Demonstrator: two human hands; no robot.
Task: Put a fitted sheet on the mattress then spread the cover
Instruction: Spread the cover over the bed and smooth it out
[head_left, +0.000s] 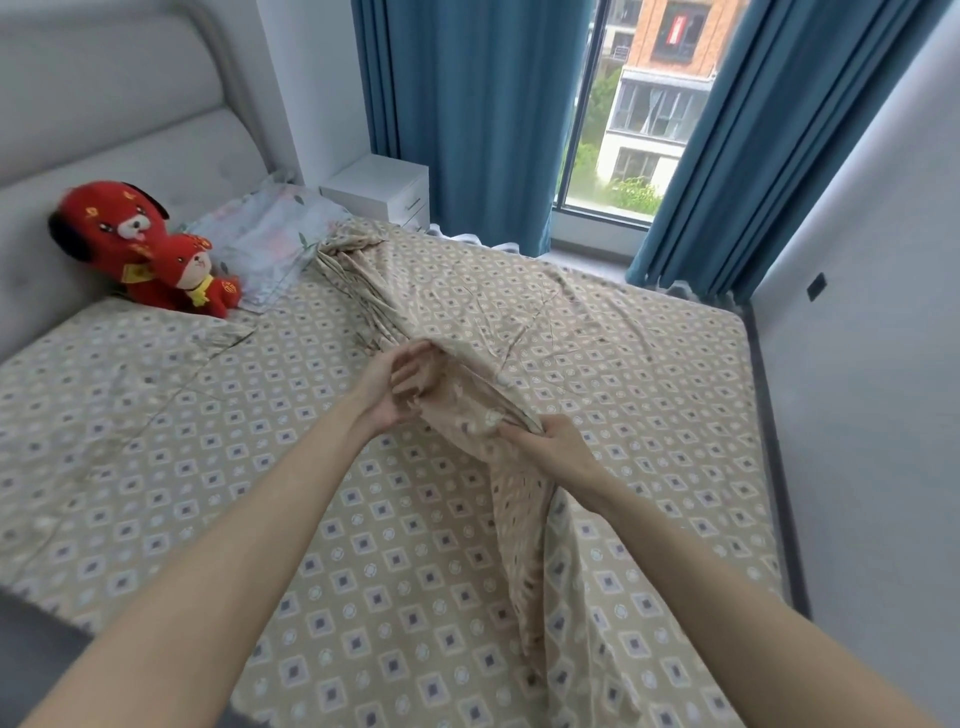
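A beige fitted sheet (171, 467) with a diamond pattern lies over the mattress. On top of it, a cover (571, 322) of the same pattern is spread over the right half of the bed, its edge folded back in a bunched ridge running from the pillow toward me. My left hand (392, 387) grips that raised ridge at the middle of the bed, fingers curled round the fabric. My right hand (553, 447) pinches the same fold lower and nearer to me, lifting it off the sheet.
Two red plush toys (140, 249) and a floral pillow (265, 239) lie by the grey padded headboard (104, 104). A white nightstand (384, 189), blue curtains (467, 114) and a window stand beyond the bed. A white wall (872, 364) runs close along the right.
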